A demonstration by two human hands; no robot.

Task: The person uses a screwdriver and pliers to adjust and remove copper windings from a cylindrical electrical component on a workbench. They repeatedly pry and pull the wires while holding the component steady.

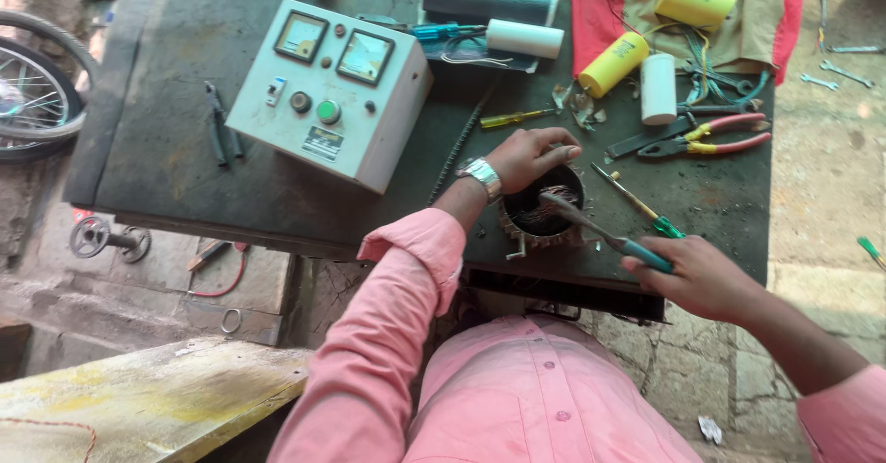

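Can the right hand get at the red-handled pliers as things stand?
Probably not freely: the right hand is gripping a teal-handled tool. The path to the red-handled pliers looks open, though.

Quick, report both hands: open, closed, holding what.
Left hand: curled over the rim of the motor stator, gripping it.
Right hand: closed on the teal-handled tool.

A dark, worn worktop [185, 168] stands on a stone-paved floor [812, 241] in daylight. A yellow-stained plank [138, 398] lies lower left.
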